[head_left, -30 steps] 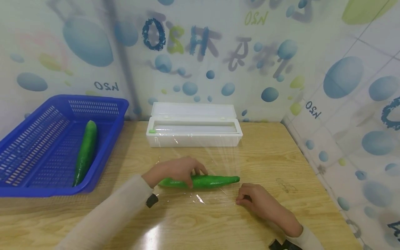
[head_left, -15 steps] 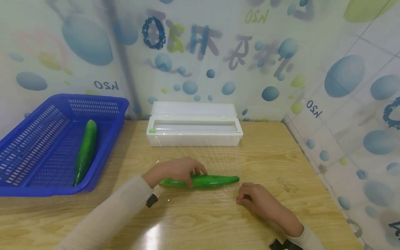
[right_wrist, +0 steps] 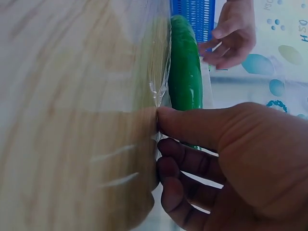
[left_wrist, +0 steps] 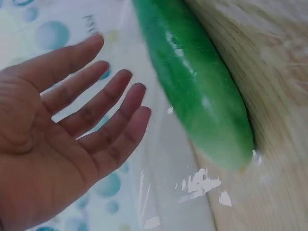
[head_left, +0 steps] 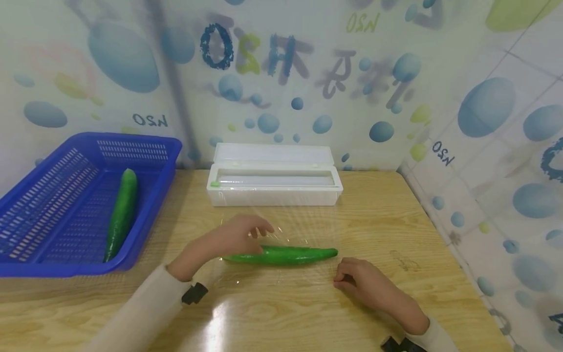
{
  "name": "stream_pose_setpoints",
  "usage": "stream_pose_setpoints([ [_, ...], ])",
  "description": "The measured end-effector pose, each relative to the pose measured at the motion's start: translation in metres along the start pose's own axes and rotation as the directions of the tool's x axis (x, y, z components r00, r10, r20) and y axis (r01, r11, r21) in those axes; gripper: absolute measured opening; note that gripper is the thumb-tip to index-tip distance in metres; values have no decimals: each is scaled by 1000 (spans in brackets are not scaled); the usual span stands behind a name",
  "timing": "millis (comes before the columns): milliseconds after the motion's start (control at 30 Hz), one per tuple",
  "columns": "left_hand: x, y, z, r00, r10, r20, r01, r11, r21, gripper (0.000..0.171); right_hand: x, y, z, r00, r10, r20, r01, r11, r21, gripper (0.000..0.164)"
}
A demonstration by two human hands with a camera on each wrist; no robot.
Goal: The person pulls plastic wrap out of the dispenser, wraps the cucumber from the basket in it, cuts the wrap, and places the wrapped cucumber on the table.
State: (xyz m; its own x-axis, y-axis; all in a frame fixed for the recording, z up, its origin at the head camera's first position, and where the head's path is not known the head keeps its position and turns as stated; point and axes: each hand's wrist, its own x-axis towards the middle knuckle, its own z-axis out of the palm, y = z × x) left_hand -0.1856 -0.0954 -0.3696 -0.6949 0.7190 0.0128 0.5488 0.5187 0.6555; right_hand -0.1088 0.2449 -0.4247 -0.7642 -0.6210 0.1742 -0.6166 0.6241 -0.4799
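Observation:
A green cucumber (head_left: 294, 255) lies crosswise on a sheet of clear cling film (head_left: 303, 227), which runs from a white dispenser box (head_left: 274, 197). My left hand (head_left: 230, 237) hovers over the cucumber's left part; its fingers are spread and loosely bent, and the left wrist view shows the palm (left_wrist: 43, 130) apart from the cucumber. Near the cucumber's right tip, my right hand (head_left: 362, 281) pinches the film's edge between thumb and fingers, seen in the right wrist view, where the film (right_wrist: 161, 82) is wrinkled at the pinch.
At the left stands a blue plastic basket (head_left: 149, 230) with another cucumber (head_left: 122, 215) inside. The dispenser's lid (head_left: 273, 154) is raised against the patterned wall (head_left: 272, 98). A second wall (head_left: 492, 176) bounds the wooden table (head_left: 374, 195) on the right.
My left hand has let go of the cucumber and moved up and to the left. The right hand and the cucumber stay where they were.

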Motion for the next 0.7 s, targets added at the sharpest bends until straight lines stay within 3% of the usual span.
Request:
stream_pose_setpoints([
  [133,-29,-2,-6,993,4,-114,-3,1000,1,26,1,1,0,1000,-12,-1,12,1000,-6,16],
  [300,-61,-6,-6,988,-46,-147,42,999,-29,19,0,2,-3,1000,-13,11,13,1000,-2,14],
  [500,-82,-16,3,992,-59,-110,52,997,-65,19,-2,6,-6,997,33,66,-37,997,66,13],
  [700,-90,-29,11,999,-44,23,47,989,-137,23,-1,5,-6,995,37,88,-48,990,135,7],
])
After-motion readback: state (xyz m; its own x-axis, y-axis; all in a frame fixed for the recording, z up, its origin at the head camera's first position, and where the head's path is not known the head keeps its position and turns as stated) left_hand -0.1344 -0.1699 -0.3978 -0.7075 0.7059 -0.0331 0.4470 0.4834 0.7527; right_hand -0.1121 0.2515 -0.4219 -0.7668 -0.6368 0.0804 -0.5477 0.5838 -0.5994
